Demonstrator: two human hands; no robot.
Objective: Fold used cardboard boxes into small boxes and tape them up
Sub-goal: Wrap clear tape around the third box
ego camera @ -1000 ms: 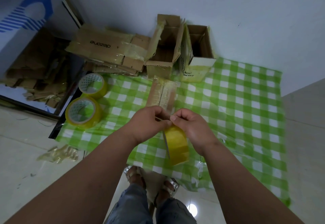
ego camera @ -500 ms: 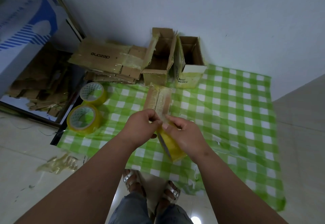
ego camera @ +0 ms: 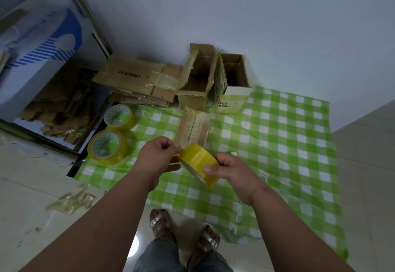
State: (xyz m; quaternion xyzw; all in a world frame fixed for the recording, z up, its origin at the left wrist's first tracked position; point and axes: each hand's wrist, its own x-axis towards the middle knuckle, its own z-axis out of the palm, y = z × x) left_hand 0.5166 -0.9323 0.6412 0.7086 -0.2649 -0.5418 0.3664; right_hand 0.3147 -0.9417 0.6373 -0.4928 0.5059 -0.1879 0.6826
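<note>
The right hand (ego camera: 232, 170) holds the yellow tape roll (ego camera: 199, 163) above the green cloth (ego camera: 288, 143) while the left hand (ego camera: 159, 156) pinches its loose end, and the small box (ego camera: 193, 127) lying just past them looks already taped, with two open boxes (ego camera: 213, 81) probably left to do.

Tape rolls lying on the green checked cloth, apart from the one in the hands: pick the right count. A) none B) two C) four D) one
B: two yellow tape rolls lie at the left edge of the green checked cloth, while a third roll is held in the right hand, with the left hand pinching at its edge.
</note>
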